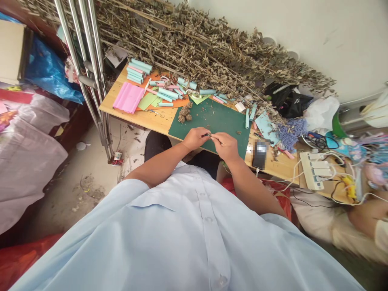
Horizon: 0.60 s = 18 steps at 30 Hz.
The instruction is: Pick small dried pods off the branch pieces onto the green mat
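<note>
Over the front edge of a green mat point(224, 117), my two hands meet fingertip to fingertip. My left hand point(195, 138) is closed in a pinch around something small and dark that I cannot make out. Close beside it on the right, my right hand point(224, 145) is also pinched at the same spot, and what its fingers hold is too small to name. A small pile of brown, crumbly balls point(185, 112) lies on the mat's left part, just beyond my left hand.
Blue and pink paper rolls point(168, 95) and pink paper point(129, 98) lie on the wooden table point(115, 106). Dried plants point(206, 44) are heaped behind. At right are a phone point(260, 155), a power strip point(313, 169) and cables. Metal crutches point(87, 60) stand left.
</note>
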### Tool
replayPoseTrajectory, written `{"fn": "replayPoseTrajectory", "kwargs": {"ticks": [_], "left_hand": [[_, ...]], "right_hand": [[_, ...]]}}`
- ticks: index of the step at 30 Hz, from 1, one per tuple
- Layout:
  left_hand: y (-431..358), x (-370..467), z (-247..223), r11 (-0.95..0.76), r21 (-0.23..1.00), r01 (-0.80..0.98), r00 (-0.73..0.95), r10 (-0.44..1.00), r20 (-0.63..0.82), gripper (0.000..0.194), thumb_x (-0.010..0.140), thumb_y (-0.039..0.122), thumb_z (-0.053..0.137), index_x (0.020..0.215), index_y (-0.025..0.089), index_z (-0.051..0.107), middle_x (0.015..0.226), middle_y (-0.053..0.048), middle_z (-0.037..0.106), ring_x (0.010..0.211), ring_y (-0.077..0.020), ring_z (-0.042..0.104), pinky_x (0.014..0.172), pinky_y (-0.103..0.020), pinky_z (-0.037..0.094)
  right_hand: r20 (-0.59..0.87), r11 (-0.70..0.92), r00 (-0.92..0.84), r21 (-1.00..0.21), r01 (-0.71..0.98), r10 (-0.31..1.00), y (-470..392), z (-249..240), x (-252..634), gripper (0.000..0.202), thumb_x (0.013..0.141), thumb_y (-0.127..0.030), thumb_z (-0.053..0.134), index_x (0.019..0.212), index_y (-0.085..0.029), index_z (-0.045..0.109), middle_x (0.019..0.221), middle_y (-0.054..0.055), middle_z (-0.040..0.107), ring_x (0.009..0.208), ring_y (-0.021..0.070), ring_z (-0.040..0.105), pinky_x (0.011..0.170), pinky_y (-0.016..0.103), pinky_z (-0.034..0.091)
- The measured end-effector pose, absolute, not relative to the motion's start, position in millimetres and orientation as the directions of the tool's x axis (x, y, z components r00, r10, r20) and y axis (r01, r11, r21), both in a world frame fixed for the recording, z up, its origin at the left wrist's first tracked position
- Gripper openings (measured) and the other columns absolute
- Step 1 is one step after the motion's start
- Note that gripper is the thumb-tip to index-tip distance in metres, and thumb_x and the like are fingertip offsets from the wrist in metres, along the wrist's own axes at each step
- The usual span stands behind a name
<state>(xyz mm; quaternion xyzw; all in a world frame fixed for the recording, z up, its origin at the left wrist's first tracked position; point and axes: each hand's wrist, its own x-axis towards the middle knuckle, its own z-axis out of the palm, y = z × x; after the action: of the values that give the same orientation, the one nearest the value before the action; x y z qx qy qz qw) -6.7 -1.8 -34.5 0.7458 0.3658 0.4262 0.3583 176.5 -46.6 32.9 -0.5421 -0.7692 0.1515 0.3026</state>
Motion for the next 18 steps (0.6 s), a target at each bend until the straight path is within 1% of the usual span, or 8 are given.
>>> {"fn": "replayPoseTrajectory", "kwargs": {"ticks": [5, 9, 14, 18], "left_hand": [[-1.8, -6.6, -34.2, -0.476, 0.843, 0.250, 0.367, 0.853, 0.373, 0.016, 0.093, 0.017, 0.066, 0.102, 0.018, 0.080, 0.097, -0.006, 0.078, 0.091, -0.0176, 0.071, 0.088, -0.028, 0.053], [-1.9, -5.8, -35.9, -0.475, 0.839, 0.263, 0.376, 0.852, 0.365, 0.017, 0.094, 0.018, 0.066, 0.103, 0.019, 0.080, 0.098, -0.006, 0.078, 0.092, -0.0177, 0.070, 0.088, -0.029, 0.053], [-1.1, -5.2, -41.7, -0.492, 0.828, 0.270, 0.368, 0.847, 0.384, 0.018, 0.094, 0.018, 0.067, 0.105, 0.020, 0.081, 0.100, -0.006, 0.078, 0.095, -0.0180, 0.071, 0.090, -0.029, 0.053], [-0.4, -5.4, -45.1, -0.513, 0.820, 0.256, 0.376, 0.834, 0.404, 0.017, 0.097, 0.021, 0.066, 0.104, 0.020, 0.081, 0.099, -0.006, 0.078, 0.093, -0.0175, 0.071, 0.088, -0.028, 0.053]], "right_hand": [[0.303, 0.404, -0.274, -0.566, 0.718, 0.913, -46.3, 30.4, 179.8, 0.026, 0.102, -0.038, 0.059, 0.101, -0.028, 0.083, 0.107, 0.009, 0.081, 0.103, 0.0257, 0.076, 0.100, 0.044, 0.061], [0.271, 0.423, -0.328, -0.493, 0.760, 0.905, -44.9, 33.4, 181.8, 0.028, 0.103, -0.036, 0.055, 0.102, -0.028, 0.082, 0.108, 0.008, 0.080, 0.103, 0.0242, 0.075, 0.099, 0.041, 0.061], [0.220, 0.487, -0.435, -0.431, 0.760, 0.873, -39.1, 41.5, 182.9, 0.031, 0.104, -0.032, 0.052, 0.102, -0.025, 0.082, 0.109, 0.010, 0.079, 0.101, 0.0259, 0.074, 0.095, 0.040, 0.060], [0.146, 0.512, -0.495, -0.364, 0.778, 0.856, -31.8, 52.2, 182.0, 0.030, 0.102, -0.026, 0.053, 0.102, -0.023, 0.082, 0.107, 0.010, 0.080, 0.100, 0.0254, 0.073, 0.093, 0.038, 0.059]]}}
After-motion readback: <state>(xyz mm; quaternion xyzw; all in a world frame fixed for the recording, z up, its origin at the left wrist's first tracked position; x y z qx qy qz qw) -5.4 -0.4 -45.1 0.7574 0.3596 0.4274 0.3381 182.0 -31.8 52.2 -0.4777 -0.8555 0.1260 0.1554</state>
